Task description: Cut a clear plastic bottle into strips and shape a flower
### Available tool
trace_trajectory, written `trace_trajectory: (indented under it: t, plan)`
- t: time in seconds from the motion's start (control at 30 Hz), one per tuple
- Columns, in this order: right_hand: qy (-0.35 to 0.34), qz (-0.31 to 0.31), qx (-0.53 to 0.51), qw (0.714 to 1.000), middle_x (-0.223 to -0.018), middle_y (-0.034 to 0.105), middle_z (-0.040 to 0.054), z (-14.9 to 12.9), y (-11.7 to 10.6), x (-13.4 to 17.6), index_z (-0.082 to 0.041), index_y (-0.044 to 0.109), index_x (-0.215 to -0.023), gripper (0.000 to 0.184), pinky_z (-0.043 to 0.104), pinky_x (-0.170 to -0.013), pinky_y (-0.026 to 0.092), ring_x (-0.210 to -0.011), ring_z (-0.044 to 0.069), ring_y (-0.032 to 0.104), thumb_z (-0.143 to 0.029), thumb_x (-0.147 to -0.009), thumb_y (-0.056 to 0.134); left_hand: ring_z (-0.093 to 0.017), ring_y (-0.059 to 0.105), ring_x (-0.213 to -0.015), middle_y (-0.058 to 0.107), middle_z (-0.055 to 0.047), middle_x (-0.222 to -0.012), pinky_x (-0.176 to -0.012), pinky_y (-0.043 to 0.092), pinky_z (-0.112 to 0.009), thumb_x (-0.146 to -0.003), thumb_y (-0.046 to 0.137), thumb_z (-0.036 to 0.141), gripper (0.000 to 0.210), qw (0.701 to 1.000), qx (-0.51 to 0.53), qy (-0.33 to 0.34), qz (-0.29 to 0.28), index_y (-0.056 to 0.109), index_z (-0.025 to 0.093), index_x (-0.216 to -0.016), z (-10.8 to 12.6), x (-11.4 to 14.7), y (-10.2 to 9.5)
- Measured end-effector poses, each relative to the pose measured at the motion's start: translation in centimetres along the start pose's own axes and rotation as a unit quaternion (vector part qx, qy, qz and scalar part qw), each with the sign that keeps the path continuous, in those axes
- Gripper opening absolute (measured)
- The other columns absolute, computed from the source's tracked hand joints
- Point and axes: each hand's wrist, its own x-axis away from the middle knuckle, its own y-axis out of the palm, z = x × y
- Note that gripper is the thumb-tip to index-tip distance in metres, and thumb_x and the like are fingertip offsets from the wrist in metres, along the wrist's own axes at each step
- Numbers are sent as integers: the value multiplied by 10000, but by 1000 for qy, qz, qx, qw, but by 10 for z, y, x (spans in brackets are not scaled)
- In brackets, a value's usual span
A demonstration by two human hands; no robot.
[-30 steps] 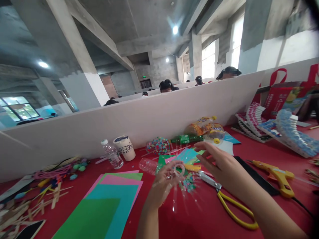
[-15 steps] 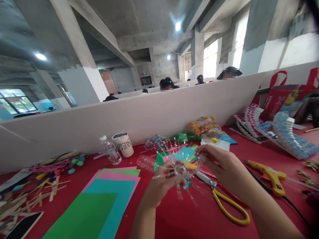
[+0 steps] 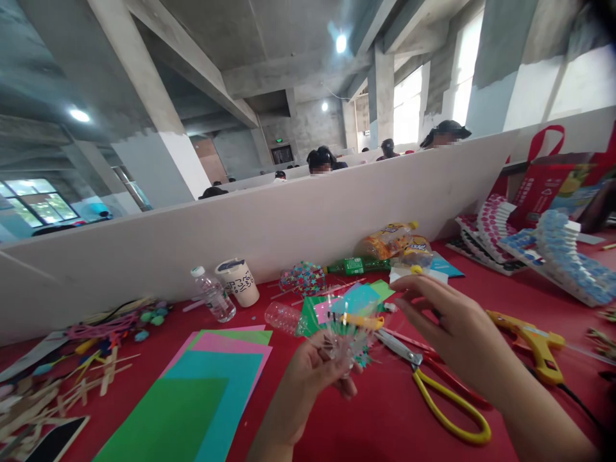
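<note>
My left hand [image 3: 320,366] is closed around a piece of clear plastic cut into thin strips [image 3: 344,343] that fan outward. It looks like part of a plastic bottle, and small teal stars show by its lower right side. To the right, my right hand [image 3: 440,308] is raised apart from the plastic, its fingers loosely stretched and holding nothing visible. Below that hand lie scissors with yellow and red handles [image 3: 423,385], blades toward the plastic piece. A yellow-handled tool [image 3: 363,322], partly hidden by the strips, lies on coloured paper behind.
Coloured paper sheets [image 3: 178,398] cover the red table's [image 3: 366,430] left middle. A yellow glue gun [image 3: 534,340] with a cord lies right. Along the white partition [image 3: 289,224] are a water bottle [image 3: 214,298], a cup [image 3: 240,282], a green bottle [image 3: 359,265] and a star-covered ball [image 3: 303,278].
My right hand has let go of the plastic strips and moved right, away from them. My left hand still grips the piece, now tilted more upright and slightly lower.
</note>
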Motion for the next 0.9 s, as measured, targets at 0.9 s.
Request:
trace_trajectory:
  t: [0.9]
  plan:
    - [-78,-241,-123,959,-874,640,-28,-18,-8,9,-292,604,-989,185,193,-709,458,-805,107,602,-229,-943,436,-135,609,-677,657,-8,-751,-635,466,-215,-689,688,310,258,974,-94,107,176,553,178,-864,-2,-21,31]
